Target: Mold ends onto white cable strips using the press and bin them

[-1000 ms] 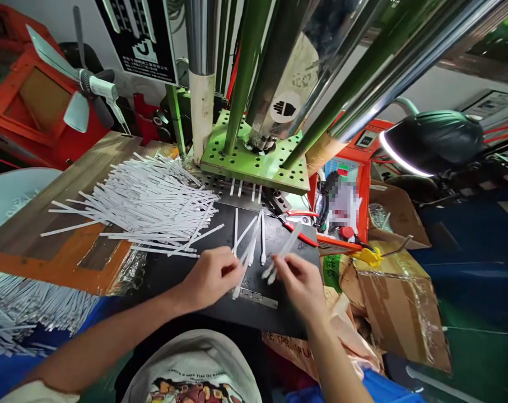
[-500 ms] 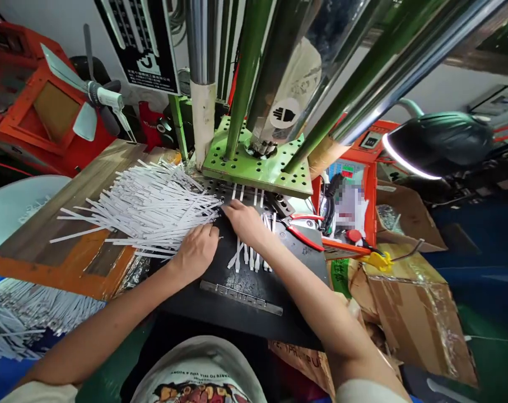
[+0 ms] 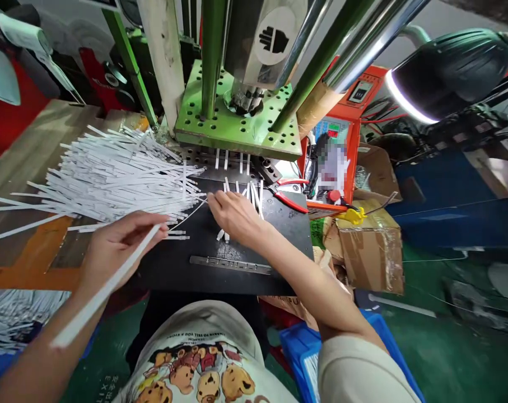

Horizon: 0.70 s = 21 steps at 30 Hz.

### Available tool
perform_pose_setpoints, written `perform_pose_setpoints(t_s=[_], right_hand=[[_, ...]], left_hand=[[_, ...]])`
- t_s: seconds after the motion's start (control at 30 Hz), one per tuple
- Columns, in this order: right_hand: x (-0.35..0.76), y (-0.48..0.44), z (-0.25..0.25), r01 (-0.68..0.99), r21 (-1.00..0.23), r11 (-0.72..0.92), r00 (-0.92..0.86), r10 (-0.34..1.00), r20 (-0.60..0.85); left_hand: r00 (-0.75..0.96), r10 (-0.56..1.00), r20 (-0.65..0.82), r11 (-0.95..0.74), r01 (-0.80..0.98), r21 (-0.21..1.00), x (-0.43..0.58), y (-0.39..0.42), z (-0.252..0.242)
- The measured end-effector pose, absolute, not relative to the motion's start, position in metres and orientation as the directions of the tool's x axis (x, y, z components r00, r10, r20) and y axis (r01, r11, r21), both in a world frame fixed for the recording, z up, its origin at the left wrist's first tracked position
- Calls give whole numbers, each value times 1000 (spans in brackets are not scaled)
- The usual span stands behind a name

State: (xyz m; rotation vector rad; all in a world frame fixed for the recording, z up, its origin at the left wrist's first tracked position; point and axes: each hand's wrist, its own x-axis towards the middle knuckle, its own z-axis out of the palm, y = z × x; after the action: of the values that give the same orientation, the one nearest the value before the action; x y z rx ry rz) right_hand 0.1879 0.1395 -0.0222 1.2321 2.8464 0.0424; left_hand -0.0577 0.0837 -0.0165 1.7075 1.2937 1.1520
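Note:
My left hand (image 3: 117, 246) is closed on one long white strip (image 3: 98, 294) that slants down toward my left forearm. It hovers just below a big pile of white strips (image 3: 106, 179) on the wooden board. My right hand (image 3: 232, 215) rests on the black mat (image 3: 203, 246), fingers curled over a row of several white strips (image 3: 254, 193) that lie side by side under the press. A thin wire runs from its fingertips toward the pile.
The green perforated press plate (image 3: 237, 126) with steel columns stands right behind the mat. Red-handled pliers (image 3: 289, 198) lie at the mat's right. A metal bar (image 3: 231, 264) sits near its front edge. A cardboard box (image 3: 371, 246), an orange control unit (image 3: 341, 145) and a lamp (image 3: 447, 70) are on the right.
My left hand has drawn back from the pile with one long strip in it. My right hand has slid slightly down over the row of strips. The view has tilted downward.

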Motion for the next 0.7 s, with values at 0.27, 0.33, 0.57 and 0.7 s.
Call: perform_pose_setpoints(t_s=[0.27,0.33,0.57,0.7], right_hand=[[252,22,-33,802,-474,365,-365,926,96],[252,7,-45,686,-628,367,-331,926,180],[235,-5,-70,651,-640,407,-225,910,349],[233,-4,-67,716,-502,486,-358,872,334]], left_hand=[[431,729,532,-668,279,690,-15,45,-53],[469,701,538,-691,258,676,-1,44,-61],[581,657,480,-732,340,590,23,48,-70],[619,594,515,-799,380,465,19,47,-69]])
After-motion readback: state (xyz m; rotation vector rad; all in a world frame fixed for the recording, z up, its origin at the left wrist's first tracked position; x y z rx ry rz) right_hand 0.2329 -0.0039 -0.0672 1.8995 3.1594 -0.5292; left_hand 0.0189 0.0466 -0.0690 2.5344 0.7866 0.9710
